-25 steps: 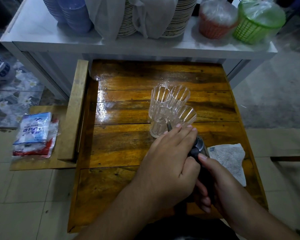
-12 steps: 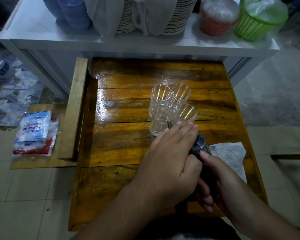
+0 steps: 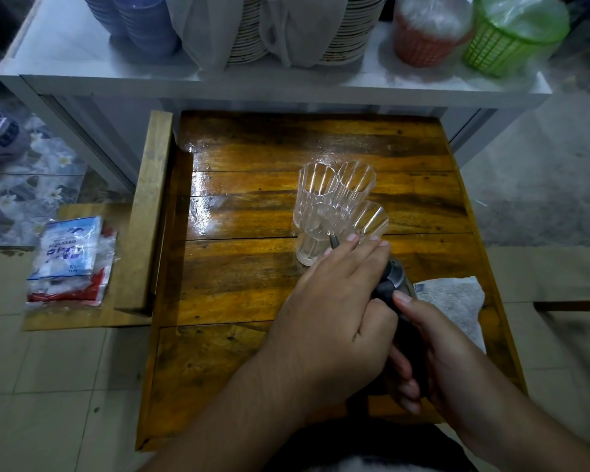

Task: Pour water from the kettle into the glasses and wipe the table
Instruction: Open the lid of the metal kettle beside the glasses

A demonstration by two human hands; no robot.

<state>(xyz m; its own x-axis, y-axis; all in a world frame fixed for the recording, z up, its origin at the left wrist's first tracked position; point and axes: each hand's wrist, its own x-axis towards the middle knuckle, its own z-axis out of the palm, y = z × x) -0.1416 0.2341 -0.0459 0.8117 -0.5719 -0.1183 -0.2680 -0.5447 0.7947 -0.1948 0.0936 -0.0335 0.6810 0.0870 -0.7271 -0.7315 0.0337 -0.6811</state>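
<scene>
Several clear ribbed glasses (image 3: 334, 195) stand bunched together in the middle of the wooden table (image 3: 252, 284). The kettle (image 3: 397, 284) is dark grey and tilted, mostly hidden under my hands. Its thin spout tip reaches the rim of the nearest glass (image 3: 309, 248). My left hand (image 3: 334, 318) lies flat over the kettle's top and lid. My right hand (image 3: 433, 362) is wrapped around its black handle. A white cloth (image 3: 457, 301) lies on the table's right side, partly behind the kettle.
A white counter (image 3: 82, 59) stands behind the table, with blue cup stacks (image 3: 140, 25), covered plates (image 3: 341, 32), an orange basket (image 3: 426, 32) and a green basket (image 3: 511, 35). A wooden bench (image 3: 143, 212) at the left holds plastic packets (image 3: 69, 260).
Both hands and the kettle keep almost the same pose at the nearest glass. Only the view has shifted slightly.
</scene>
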